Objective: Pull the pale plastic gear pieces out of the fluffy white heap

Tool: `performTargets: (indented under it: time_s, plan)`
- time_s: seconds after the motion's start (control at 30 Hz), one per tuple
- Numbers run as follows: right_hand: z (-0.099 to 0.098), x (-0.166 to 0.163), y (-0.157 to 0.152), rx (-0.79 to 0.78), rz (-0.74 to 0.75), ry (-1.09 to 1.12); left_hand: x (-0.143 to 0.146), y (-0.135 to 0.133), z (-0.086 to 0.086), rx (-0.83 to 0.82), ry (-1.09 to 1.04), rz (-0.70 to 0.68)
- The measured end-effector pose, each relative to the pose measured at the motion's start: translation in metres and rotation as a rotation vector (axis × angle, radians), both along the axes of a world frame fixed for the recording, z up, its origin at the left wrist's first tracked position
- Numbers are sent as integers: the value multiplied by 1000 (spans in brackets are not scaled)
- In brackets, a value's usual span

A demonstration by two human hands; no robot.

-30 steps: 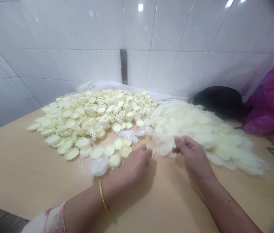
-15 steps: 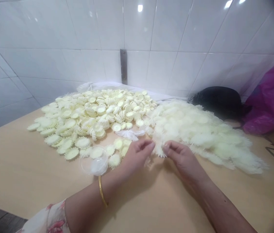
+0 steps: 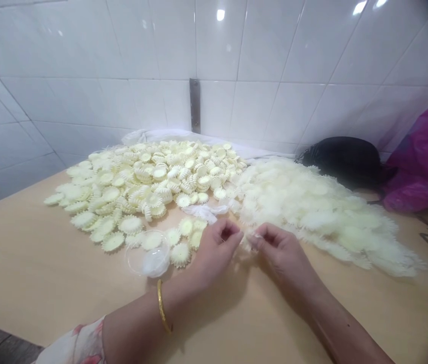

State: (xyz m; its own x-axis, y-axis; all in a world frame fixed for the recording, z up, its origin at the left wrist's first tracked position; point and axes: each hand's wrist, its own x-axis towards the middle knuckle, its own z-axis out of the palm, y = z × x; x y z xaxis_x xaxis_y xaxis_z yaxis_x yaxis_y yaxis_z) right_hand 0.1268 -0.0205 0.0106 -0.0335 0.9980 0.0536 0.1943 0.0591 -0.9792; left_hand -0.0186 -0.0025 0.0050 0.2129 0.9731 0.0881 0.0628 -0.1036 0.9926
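Note:
My left hand [image 3: 217,247], with a gold bangle on its wrist, is closed in a pinch, thumb against forefinger. Facing it a short gap away, my right hand [image 3: 284,253] pinches too. A tiny whitish bit shows at the right fingertips, too small to name; what the left fingers hold cannot be made out. Both hands are just above the table. Beyond them on the right spreads a heap of thin, pale frilled pieces [image 3: 312,202]. Several pale yellow scalloped discs [image 3: 180,254] lie left of my left hand, beside a small clear round container [image 3: 155,262] with something whitish in it.
A large pile of scalloped discs [image 3: 153,177] covers the back left of the wooden table [image 3: 65,283]. A crumpled white strip [image 3: 206,212] lies in front of it. At the back right are a black rounded object [image 3: 342,159] and a magenta bag [image 3: 422,167]. White tiles [image 3: 259,111] stand behind.
My right hand has come slightly left, narrowing the gap between the fingertips. The pale frilled edge that showed between the hands is now mostly covered. The view has shifted a little.

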Motion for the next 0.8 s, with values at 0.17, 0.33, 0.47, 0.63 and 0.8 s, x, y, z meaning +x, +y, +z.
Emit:
performTargets:
  time_s: [0.17, 0.33, 0.47, 0.63, 0.8]
  plan:
    - [1, -4, -3, 210, -131, -311, 1, -4, 7, -119, -75, -106]
    - [0, -6, -5, 230, -98, -377, 1, -3, 2, -196, -142, -155]
    - [3, -4, -5, 120, 18, -227, -2, 3, -8, -199, -191, -133]
    - [4, 0, -3, 0, 132, -24, -5, 6, -11, -200, -224, -74]
    - [1, -1, -2, 58, 36, -73, -2, 2, -5, -240, -235, -91]
